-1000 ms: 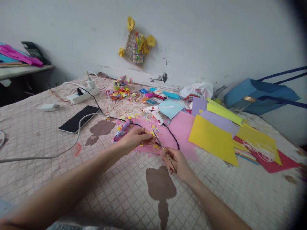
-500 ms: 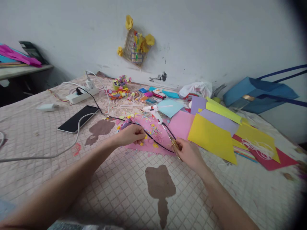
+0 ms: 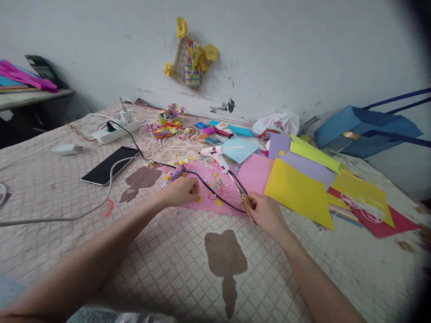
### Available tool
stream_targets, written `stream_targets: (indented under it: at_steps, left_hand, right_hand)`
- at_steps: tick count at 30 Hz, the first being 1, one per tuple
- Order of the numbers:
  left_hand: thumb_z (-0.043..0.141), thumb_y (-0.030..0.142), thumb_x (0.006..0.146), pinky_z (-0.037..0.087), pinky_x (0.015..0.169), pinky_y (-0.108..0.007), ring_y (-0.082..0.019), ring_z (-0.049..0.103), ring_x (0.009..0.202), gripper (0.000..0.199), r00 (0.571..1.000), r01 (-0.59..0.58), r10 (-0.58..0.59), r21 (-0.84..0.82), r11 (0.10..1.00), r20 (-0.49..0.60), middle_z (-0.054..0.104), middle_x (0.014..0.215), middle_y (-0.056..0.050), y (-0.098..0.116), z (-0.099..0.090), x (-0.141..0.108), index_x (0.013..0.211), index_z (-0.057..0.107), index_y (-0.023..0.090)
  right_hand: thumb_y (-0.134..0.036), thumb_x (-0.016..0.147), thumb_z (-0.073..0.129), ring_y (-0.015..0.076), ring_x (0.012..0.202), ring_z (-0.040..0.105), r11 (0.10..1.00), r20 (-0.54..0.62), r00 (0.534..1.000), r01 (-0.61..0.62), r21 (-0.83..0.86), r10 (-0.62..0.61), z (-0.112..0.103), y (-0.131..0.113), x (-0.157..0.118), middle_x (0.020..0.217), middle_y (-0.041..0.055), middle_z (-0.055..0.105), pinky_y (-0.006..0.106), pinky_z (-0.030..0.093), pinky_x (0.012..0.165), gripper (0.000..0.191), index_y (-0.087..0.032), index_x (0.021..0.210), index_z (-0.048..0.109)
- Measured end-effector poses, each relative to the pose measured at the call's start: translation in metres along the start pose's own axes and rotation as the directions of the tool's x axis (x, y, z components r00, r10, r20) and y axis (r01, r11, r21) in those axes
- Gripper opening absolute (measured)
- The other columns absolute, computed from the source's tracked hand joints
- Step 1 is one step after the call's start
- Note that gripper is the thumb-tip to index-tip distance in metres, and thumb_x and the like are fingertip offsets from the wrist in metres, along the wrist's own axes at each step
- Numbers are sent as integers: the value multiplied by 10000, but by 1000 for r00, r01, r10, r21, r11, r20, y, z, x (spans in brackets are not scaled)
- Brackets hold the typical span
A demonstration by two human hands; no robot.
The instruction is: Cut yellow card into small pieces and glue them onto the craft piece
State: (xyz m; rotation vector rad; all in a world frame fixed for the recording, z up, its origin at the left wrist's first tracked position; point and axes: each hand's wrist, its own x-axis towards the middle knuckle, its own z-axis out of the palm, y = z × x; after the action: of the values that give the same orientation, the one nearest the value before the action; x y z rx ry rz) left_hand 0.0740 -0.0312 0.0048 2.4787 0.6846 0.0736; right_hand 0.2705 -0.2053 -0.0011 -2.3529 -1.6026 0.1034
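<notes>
My right hand (image 3: 267, 214) grips a pair of scissors (image 3: 244, 200) by the gold handles, with the blades pointing up and away toward the glue gun (image 3: 216, 157). My left hand (image 3: 181, 192) is closed, its fingers curled down over the near left part of a pink sheet (image 3: 202, 207); whatever it may pinch is hidden. Just behind its knuckles shows a small purple piece (image 3: 177, 173). Colourful paper scraps (image 3: 218, 181) litter the pink sheet between both hands. A black cord (image 3: 215, 194) loops across the sheet from the glue gun.
At left lie a dark tablet (image 3: 109, 167), a power strip (image 3: 114, 131) and a white charger (image 3: 66, 150). Yellow paper (image 3: 298, 193) and other coloured sheets spread on the right, near a blue bag (image 3: 357, 132). Behind stands a small pot of paper flowers (image 3: 168, 117).
My left hand has drawn back slightly to the left, and more of the purple piece behind it shows. My right hand and the scissors have hardly moved.
</notes>
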Motion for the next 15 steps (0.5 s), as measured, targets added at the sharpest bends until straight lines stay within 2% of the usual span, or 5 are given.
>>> stream_targets:
  at_steps: [3,8,11,13,15]
  left_hand:
    - [541,248,663,325,522,-201,-112,518,592,143,998,-58,59,-59,997,13,585,643,14,1,0,-1,775,553,161]
    - [547,196,647,337,518,-200,-105,509,578,56,996,-72,78,-125,990,44,572,618,13,2,1,-2,677,568,153]
    - [578,208,646,336,495,-201,-96,484,545,64,997,-58,66,-220,974,32,558,593,15,2,-1,0,644,557,148]
    - [600,231,653,348,488,-201,-92,482,539,101,998,-28,49,-378,925,46,559,592,14,6,-1,2,650,550,143]
    - [623,263,660,374,495,-203,-89,496,544,146,996,21,37,-590,807,86,566,605,12,12,3,3,680,548,139]
  right_hand:
    - [-402,817,428,151,519,549,1000,-13,1000,2,8,-2,0,0,0,563,9,613,231,264,476,285,-198,661,551]
    - [-391,816,430,144,505,522,999,-29,1000,9,40,-8,0,1,0,552,8,595,233,271,482,278,-195,647,532]
    - [-379,794,460,131,477,479,985,-44,999,-5,173,12,-1,0,0,519,-4,551,233,274,473,266,-190,615,519]
    - [-403,771,485,108,426,425,910,-3,999,-48,411,54,-1,-4,-1,481,-29,488,224,273,441,274,-187,602,499]
    - [-430,737,530,84,392,384,725,90,993,-122,678,83,0,-12,-3,483,-53,446,208,276,402,267,-185,637,496]
